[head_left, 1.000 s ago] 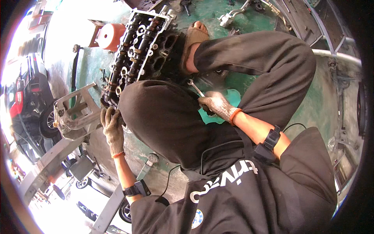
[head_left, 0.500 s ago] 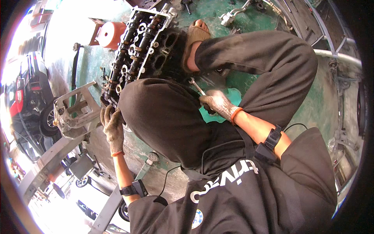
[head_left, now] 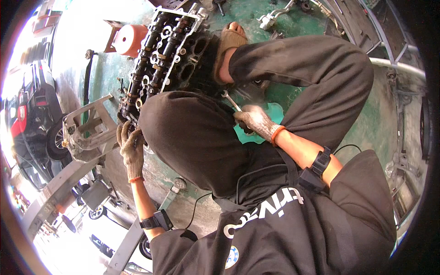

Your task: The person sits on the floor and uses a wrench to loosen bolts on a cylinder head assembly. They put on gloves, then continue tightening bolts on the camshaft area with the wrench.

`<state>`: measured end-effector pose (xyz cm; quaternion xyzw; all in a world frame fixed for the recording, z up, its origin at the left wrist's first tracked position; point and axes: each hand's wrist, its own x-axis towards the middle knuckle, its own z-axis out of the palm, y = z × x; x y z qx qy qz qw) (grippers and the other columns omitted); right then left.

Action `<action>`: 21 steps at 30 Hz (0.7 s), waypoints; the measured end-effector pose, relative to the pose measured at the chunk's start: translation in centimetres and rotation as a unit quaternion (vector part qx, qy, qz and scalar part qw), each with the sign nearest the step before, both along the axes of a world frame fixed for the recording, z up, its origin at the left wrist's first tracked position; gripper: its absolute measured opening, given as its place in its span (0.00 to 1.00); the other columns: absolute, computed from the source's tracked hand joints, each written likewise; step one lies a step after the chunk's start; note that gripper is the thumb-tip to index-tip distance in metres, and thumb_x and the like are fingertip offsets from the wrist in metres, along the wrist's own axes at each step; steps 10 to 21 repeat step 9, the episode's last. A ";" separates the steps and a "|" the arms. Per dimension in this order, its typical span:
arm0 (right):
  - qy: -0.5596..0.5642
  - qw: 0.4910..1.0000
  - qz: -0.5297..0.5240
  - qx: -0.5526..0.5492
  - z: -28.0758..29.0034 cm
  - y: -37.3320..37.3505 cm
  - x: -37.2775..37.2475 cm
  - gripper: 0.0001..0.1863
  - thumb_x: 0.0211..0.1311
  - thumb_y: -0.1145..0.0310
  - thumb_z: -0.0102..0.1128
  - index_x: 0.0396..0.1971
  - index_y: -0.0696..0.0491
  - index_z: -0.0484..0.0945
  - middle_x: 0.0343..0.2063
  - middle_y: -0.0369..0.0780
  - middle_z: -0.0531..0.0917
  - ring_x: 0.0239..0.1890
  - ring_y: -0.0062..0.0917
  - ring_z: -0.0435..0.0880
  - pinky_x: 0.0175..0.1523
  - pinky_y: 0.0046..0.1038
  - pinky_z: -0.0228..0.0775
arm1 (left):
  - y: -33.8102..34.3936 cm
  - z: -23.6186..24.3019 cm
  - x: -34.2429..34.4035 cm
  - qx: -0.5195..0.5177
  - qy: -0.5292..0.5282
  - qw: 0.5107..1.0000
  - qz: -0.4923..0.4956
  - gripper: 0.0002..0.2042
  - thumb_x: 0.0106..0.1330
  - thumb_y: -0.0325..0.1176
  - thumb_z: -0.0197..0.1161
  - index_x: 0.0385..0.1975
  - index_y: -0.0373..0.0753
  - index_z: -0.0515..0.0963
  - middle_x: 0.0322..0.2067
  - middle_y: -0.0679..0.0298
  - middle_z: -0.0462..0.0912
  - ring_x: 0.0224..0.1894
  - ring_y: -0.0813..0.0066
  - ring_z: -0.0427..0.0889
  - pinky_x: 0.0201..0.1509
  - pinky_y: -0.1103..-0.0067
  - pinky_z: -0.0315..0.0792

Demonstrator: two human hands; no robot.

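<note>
An engine with exposed camshafts stands on the floor at the upper left, tilted in the picture, its near end partly hidden by my left knee. My left hand, in a grimy knit glove, rests against that near end, its visible fingers stretched and slightly apart; the fingertips' exact contact is hard to make out. Between my legs, my right hand, gloved too, is closed around a metal wrench. The wrench's head points toward the engine's lower side, beside my knee; whether it touches a bolt cannot be seen.
A pinkish-red round stool stands behind the engine. Left of my hand sits a cast metal bracket near a grey beam. Metal parts lie on the green floor at the top. A dark car is at far left.
Almost nothing differs. My left hand has shifted very slightly at the engine's end, and the wrench in my right hand has stayed in nearly the same place.
</note>
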<state>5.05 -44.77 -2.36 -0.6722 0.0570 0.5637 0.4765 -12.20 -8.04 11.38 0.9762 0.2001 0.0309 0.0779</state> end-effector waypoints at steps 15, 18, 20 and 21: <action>0.007 1.000 0.010 -0.002 0.1 0.1 0.3 0.19 0.58 0.54 0.62 0.24 0.59 0.80 0.18 0.41 0.81 0.19 0.28 0.78 0.27 0.33 0.70 | 0.7 -1.1 -0.4 0.009 -0.026 1.000 0.014 0.09 0.57 0.26 0.72 0.38 0.41 0.86 0.55 0.61 0.83 0.67 0.51 0.71 0.71 0.62 0.66; 0.007 1.000 0.010 -0.002 0.1 0.1 0.3 0.19 0.58 0.54 0.62 0.24 0.59 0.80 0.18 0.41 0.81 0.19 0.28 0.78 0.27 0.33 0.70 | 0.7 -1.1 -0.4 0.009 -0.026 1.000 0.014 0.09 0.57 0.26 0.72 0.38 0.41 0.86 0.55 0.61 0.83 0.67 0.51 0.71 0.71 0.62 0.66; 0.007 1.000 0.010 -0.002 0.1 0.1 0.3 0.19 0.58 0.54 0.62 0.24 0.59 0.80 0.18 0.41 0.81 0.19 0.28 0.78 0.27 0.33 0.70 | 0.7 -1.1 -0.4 0.009 -0.026 1.000 0.014 0.09 0.57 0.26 0.72 0.38 0.41 0.86 0.55 0.61 0.83 0.67 0.51 0.71 0.71 0.62 0.66; 0.007 1.000 0.010 -0.002 0.1 0.1 0.3 0.19 0.58 0.54 0.62 0.24 0.59 0.80 0.18 0.41 0.81 0.19 0.28 0.78 0.27 0.33 0.70 | 0.7 -1.1 -0.4 0.009 -0.026 1.000 0.014 0.09 0.57 0.26 0.72 0.38 0.41 0.86 0.55 0.61 0.83 0.67 0.51 0.71 0.71 0.62 0.66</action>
